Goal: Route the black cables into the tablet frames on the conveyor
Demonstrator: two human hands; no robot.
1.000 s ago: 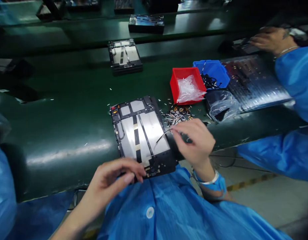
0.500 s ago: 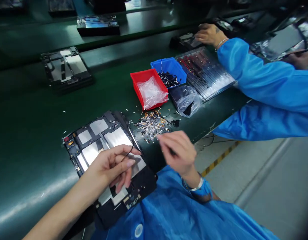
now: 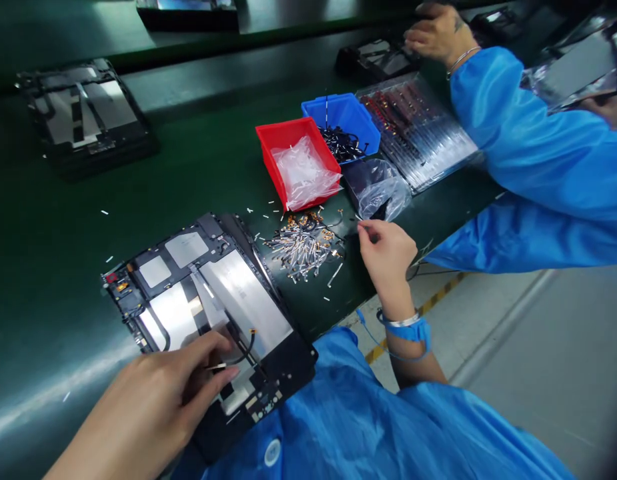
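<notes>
My left hand (image 3: 163,393) pinches a short black cable (image 3: 249,348) with a gold-coloured connector at its free end. It is over the lower part of an opened tablet (image 3: 258,293), which shows silver panels and a black lower edge. My right hand (image 3: 391,257) is at the right of the bench edge, thumb and forefinger pressed together beside a clear plastic bag (image 3: 385,193). Whatever is in that pinch is too small to make out. Between the tablet and my right hand lies a loose pile of small cables (image 3: 303,247) with silver and gold ends.
Behind the pile stand a red bin (image 3: 273,167) holding clear plastic bags and a blue bin (image 3: 313,108) of black cables. A plastic tray (image 3: 418,133) of strips lies beyond. Another opened tablet (image 3: 88,110) is at far left. A co-worker's hand (image 3: 443,37) works at back right.
My left hand has moved down and left over the tablet with the cable. My right hand has moved right and up, from the pile's near side to beside the plastic bag.
</notes>
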